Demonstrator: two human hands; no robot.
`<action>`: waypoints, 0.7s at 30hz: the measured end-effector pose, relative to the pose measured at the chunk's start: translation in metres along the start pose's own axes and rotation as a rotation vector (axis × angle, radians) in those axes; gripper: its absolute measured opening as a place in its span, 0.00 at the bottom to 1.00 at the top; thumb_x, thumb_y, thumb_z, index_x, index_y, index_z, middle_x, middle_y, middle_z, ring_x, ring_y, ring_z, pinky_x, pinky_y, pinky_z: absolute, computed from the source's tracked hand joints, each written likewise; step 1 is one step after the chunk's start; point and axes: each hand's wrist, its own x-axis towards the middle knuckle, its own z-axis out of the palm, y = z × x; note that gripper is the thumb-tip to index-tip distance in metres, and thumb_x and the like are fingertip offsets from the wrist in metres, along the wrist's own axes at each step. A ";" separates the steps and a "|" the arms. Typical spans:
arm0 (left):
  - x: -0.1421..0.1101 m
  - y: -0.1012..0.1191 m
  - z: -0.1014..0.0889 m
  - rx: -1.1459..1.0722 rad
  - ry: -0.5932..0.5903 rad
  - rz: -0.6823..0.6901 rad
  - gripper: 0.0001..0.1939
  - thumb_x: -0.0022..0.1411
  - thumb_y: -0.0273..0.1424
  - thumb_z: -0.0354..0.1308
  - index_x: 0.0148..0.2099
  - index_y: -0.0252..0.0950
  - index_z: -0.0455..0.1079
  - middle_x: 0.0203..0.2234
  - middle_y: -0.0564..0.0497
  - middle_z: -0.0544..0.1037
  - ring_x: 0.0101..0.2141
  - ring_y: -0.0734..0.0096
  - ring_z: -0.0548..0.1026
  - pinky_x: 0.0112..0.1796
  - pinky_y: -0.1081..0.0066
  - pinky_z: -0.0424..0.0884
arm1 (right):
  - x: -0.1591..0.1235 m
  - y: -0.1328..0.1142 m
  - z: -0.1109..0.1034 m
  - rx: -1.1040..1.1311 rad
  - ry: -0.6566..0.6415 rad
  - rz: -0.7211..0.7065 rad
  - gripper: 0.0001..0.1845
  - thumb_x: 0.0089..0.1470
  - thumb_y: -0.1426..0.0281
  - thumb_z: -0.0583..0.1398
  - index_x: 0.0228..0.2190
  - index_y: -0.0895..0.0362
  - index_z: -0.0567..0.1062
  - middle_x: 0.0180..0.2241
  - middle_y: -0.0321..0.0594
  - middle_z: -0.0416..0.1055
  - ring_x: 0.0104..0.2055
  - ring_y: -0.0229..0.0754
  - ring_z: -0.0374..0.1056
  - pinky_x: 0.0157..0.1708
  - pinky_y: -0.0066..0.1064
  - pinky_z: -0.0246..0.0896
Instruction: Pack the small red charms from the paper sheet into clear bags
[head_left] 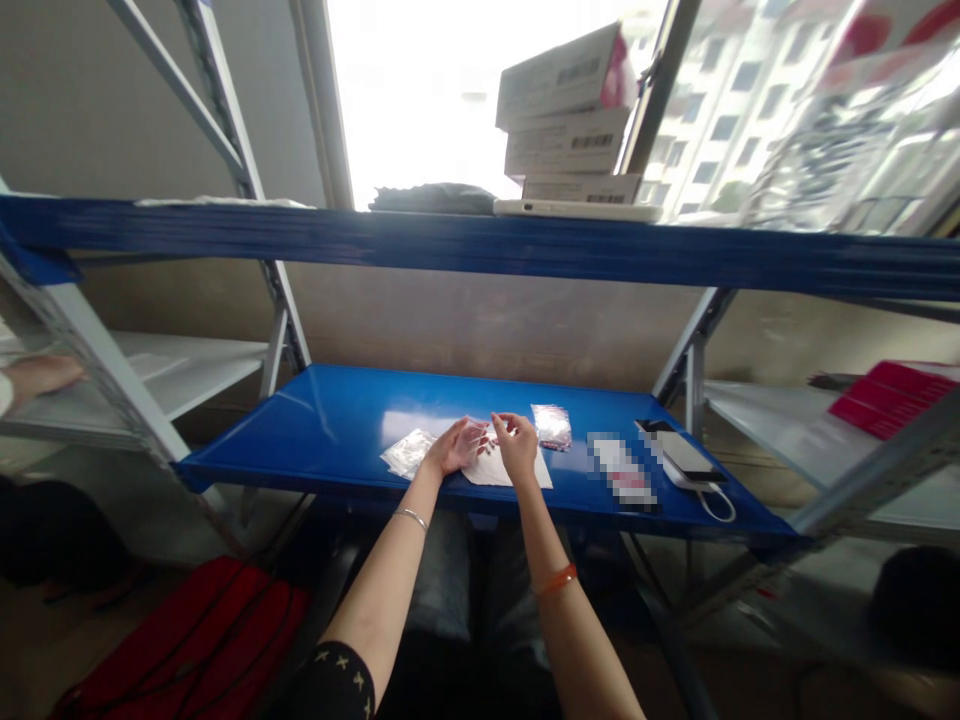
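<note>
My left hand (456, 447) rests palm down with its fingers apart, over the edge of a white paper sheet (501, 470). My right hand (515, 445) hangs just beyond it, fingertips drawn together; anything between them is too small to tell. Several tiny items (487, 448) lie between my hands. A clear plastic bag (409, 453) sits left of my left hand, and a small bag with red contents (552, 427) lies beyond my right hand. All of this is on a blue metal shelf (315, 420).
A pixelated packet (621, 470), a phone (682, 456) and a white cable (712, 505) lie to the right. Above stands a blue shelf beam (480, 245) holding stacked cartons (566, 110). Another person's hand (41, 376) shows at far left. A red bag (187, 640) lies below.
</note>
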 end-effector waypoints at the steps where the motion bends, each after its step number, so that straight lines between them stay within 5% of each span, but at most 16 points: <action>1: 0.000 0.000 0.000 0.001 0.007 0.007 0.16 0.63 0.37 0.50 0.43 0.30 0.72 0.30 0.45 0.79 0.32 0.68 0.76 0.38 0.69 0.67 | 0.002 -0.003 0.000 0.004 -0.044 -0.016 0.24 0.51 0.52 0.53 0.29 0.58 0.77 0.24 0.39 0.67 0.30 0.41 0.62 0.30 0.29 0.54; 6: 0.001 -0.001 -0.001 -0.005 0.011 0.016 0.16 0.64 0.37 0.48 0.41 0.31 0.73 0.29 0.46 0.78 0.31 0.69 0.75 0.39 0.69 0.66 | 0.004 -0.007 0.002 0.029 -0.207 -0.019 0.23 0.51 0.53 0.54 0.29 0.58 0.78 0.23 0.39 0.69 0.28 0.41 0.63 0.28 0.29 0.53; 10: 0.000 0.000 0.001 -0.006 0.002 0.005 0.17 0.63 0.37 0.50 0.42 0.29 0.72 0.30 0.45 0.79 0.31 0.68 0.75 0.38 0.69 0.67 | -0.003 0.001 -0.006 0.005 -0.104 0.055 0.23 0.52 0.55 0.52 0.33 0.58 0.77 0.25 0.40 0.69 0.29 0.41 0.64 0.29 0.29 0.53; 14: -0.002 0.001 0.002 -0.012 -0.020 -0.024 0.18 0.62 0.38 0.51 0.43 0.28 0.72 0.28 0.45 0.79 0.30 0.69 0.76 0.34 0.72 0.68 | -0.020 0.025 -0.021 -0.250 0.013 0.154 0.18 0.50 0.59 0.55 0.34 0.57 0.78 0.26 0.41 0.69 0.33 0.45 0.63 0.31 0.31 0.53; 21: -0.002 0.001 0.003 -0.003 0.000 -0.002 0.17 0.62 0.38 0.51 0.42 0.28 0.72 0.27 0.46 0.79 0.29 0.69 0.77 0.33 0.71 0.69 | -0.048 0.044 -0.020 -0.526 -0.001 0.237 0.13 0.50 0.61 0.59 0.35 0.53 0.78 0.32 0.46 0.72 0.39 0.52 0.63 0.36 0.37 0.52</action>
